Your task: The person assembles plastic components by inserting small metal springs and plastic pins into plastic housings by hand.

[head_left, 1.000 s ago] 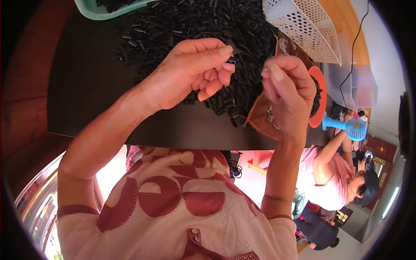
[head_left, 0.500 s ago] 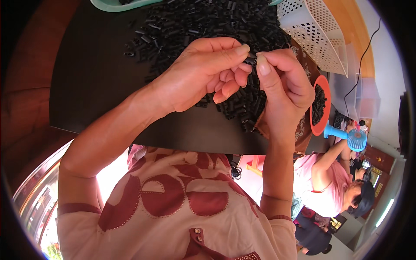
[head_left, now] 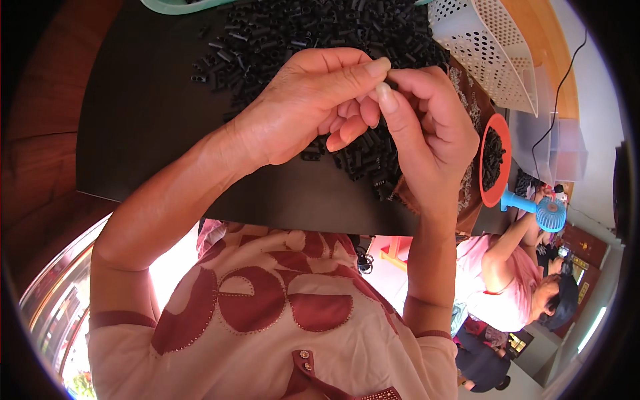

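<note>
Room around the grip (head_left: 382, 73)

Dark tabletop (head_left: 153, 120) spreads beneath the grip and to its left; reddish-brown wood surface (head_left: 43, 120) farther left. Pale wooden surface (head_left: 550, 47): upper right of the grip. White wall (head_left: 599, 140): far right. Brown door (head_left: 588, 248) and lit tube lamp (head_left: 592, 330): well apart, lower right. Below the grip, past the table edge: red furniture frame (head_left: 395, 252), brightly lit floor (head_left: 392, 283)

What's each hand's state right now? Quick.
Left hand: closed in a pinch; any held thing is hidden.
Right hand: thumb and forefinger drawn together by the left thumb; grip contents cannot be told.
</note>
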{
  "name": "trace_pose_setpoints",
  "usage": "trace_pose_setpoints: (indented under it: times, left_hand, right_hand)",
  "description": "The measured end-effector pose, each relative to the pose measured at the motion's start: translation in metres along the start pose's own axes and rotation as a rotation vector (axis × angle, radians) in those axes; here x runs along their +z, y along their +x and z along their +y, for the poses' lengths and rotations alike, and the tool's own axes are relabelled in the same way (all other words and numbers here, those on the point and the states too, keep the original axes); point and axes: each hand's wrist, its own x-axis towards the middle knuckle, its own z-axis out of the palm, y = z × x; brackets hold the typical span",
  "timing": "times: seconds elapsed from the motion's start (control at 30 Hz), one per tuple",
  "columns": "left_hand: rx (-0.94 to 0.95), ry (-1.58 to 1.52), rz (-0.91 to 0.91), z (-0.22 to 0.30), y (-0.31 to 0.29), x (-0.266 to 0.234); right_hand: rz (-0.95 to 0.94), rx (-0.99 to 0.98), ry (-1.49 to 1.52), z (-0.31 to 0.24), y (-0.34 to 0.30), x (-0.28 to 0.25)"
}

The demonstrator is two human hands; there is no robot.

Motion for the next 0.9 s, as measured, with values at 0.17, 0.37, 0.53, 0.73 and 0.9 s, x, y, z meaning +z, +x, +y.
trace_pose_setpoints:
  times: [0.17, 0.37, 0.53, 0.73, 0.9]
  left_hand:
    - [0.037, 0.047, 0.013, 0.003, -0.001, 0.000]
    - [0.185, -0.004, 0.045, 0.006, 0.002, -0.008]
    - [0.205, -0.042, 0.070, 0.015, 0.000, -0.008]
    - [0.207, -0.073, 0.043, 0.015, 0.002, -0.017]
    - [0.191, -0.088, 0.059, 0.015, 0.004, -0.016]
  right_hand:
    - [-0.056, -0.025, -0.003, -0.007, 0.013, -0.003]
    - [0.043, 0.380, -0.101, -0.002, 0.019, -0.040]
    - [-0.214, 0.211, -0.422, 0.040, 0.018, -0.048]
    - [-0.425, -0.023, -0.646, 0.049, 0.030, -0.027]
    - [-0.502, -0.041, -0.777, 0.042, 0.031, -0.023]
